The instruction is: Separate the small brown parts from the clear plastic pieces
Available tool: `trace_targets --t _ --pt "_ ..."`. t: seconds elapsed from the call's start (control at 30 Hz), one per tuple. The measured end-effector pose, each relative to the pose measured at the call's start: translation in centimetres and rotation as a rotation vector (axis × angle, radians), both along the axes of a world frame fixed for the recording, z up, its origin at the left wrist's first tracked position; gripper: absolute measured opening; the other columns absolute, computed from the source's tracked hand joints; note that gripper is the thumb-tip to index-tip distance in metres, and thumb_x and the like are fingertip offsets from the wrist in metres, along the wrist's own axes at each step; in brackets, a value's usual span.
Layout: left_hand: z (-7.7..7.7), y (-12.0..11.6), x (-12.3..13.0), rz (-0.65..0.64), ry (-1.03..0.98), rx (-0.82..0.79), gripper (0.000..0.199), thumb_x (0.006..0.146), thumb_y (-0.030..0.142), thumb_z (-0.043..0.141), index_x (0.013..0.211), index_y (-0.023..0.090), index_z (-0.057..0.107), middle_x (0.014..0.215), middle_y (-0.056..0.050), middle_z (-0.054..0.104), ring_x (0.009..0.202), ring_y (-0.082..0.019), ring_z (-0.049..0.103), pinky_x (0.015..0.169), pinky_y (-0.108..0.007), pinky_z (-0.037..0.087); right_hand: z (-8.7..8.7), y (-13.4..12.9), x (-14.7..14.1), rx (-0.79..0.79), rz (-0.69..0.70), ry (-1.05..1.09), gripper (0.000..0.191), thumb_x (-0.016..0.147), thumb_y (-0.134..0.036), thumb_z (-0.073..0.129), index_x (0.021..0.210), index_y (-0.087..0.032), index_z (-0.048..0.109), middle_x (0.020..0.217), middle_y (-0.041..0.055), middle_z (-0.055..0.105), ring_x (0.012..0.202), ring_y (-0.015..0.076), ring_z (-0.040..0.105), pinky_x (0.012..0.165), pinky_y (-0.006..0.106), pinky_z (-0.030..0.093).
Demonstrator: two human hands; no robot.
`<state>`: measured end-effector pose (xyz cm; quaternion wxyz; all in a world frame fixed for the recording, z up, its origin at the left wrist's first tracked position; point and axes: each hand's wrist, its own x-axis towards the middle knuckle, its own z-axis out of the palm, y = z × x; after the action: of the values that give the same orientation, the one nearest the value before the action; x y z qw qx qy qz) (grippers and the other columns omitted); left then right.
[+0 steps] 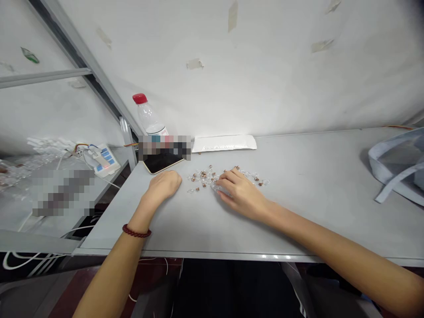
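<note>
Several small clear pieces with brown ends (203, 175) lie scattered on the grey table (205, 225). My right hand (240, 193) rests over the right part of this group, fingers curled around a clear plastic piece (217, 188) that shows beside its fingertips; its full shape is hidden. To the left of the pieces, my left hand (164, 183) lies on the table in a closed fist, with a dark red beaded bracelet on the wrist. Whatever that fist holds, if anything, is hidden.
Behind my left hand are a phone (164, 162) and a red-capped bottle (149, 115). A white packet (224, 143) lies by the wall. A translucent bag (399, 165) sits at the right. On the left side table is a power strip (106, 160) with cables.
</note>
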<state>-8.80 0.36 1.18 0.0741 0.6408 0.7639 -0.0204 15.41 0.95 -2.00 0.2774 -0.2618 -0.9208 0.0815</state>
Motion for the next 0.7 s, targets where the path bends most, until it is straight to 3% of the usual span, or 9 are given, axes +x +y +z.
trace_targets --t 0.13,0.2,0.3,0.37,0.43,0.57,0.7 --pt "2.0 -1.6 2.9 -0.165 -0.123 0.029 0.038 0.092 0.04 0.027 0.066 0.02 0.048 0.074 -0.008 0.062 0.071 -0.021 0.057 0.066 -0.028 0.04 1.3 -0.4 0.0 -0.292 -0.034 0.203 0.023 0.093 -0.032 0.05 0.1 -0.014 0.062 0.091 0.0092 0.065 0.084 0.019 0.056 0.076 0.033 0.045" --pt "3.0 -2.9 4.8 -0.344 -0.381 0.001 0.036 0.093 0.041 0.028 0.069 0.021 0.046 0.071 -0.002 0.058 0.065 -0.018 0.052 0.062 -0.026 0.039 2.0 -0.7 0.1 -0.505 -0.013 0.261 0.029 0.094 -0.041 0.047 0.098 -0.016 0.062 0.08 0.004 0.065 0.071 0.0145 0.056 0.065 0.028 0.044" --pt "3.4 -4.2 7.1 -0.533 -0.585 -0.018 0.029 0.092 0.03 0.031 0.069 0.021 0.046 0.068 0.0 0.054 0.063 -0.016 0.048 0.061 -0.026 0.036 2.7 -1.0 0.3 -0.715 0.058 0.284 0.034 0.094 -0.044 0.044 0.086 -0.016 0.062 0.064 -0.001 0.057 0.057 0.0103 0.049 0.054 0.024 0.037" --pt "2.7 -4.5 7.8 -0.504 -0.683 -0.012 0.028 0.092 0.029 0.033 0.068 0.021 0.044 0.064 0.002 0.048 0.06 -0.014 0.044 0.059 -0.026 0.035 2.7 -1.1 0.4 -0.818 0.052 0.331 0.036 0.093 -0.043 0.045 0.075 -0.015 0.06 0.057 -0.0027 0.05 0.052 0.0089 0.044 0.05 0.023 0.034" --pt "1.7 -4.8 8.1 -0.393 -0.78 0.008 0.03 0.093 0.034 0.034 0.067 0.021 0.042 0.061 0.003 0.042 0.056 -0.013 0.04 0.055 -0.025 0.033 2.6 -1.0 0.4 -0.903 0.034 0.375 0.037 0.092 -0.042 0.047 0.07 -0.015 0.06 0.055 -0.0029 0.048 0.05 0.0084 0.041 0.048 0.023 0.032" --pt "0.1 -5.3 8.0 -0.212 -1.091 0.018 0.036 0.093 0.045 0.038 0.067 0.02 0.04 0.057 0.006 0.033 0.049 -0.01 0.031 0.047 -0.023 0.032 2.2 -1.1 0.2 -1.015 0.074 0.478 0.032 0.09 -0.04 0.051 0.078 -0.014 0.062 0.062 -0.0011 0.053 0.052 0.008 0.045 0.051 0.024 0.037" --pt "-0.6 -5.5 7.9 -0.085 -1.479 -0.09 0.037 0.091 0.048 0.045 0.07 0.018 0.045 0.053 0.009 0.025 0.043 -0.006 0.022 0.041 -0.018 0.03 1.9 -1.4 -0.3 -1.174 0.182 0.605 0.027 0.087 -0.039 0.056 0.077 -0.014 0.059 0.063 -0.0011 0.055 0.051 0.0086 0.051 0.053 0.025 0.044"
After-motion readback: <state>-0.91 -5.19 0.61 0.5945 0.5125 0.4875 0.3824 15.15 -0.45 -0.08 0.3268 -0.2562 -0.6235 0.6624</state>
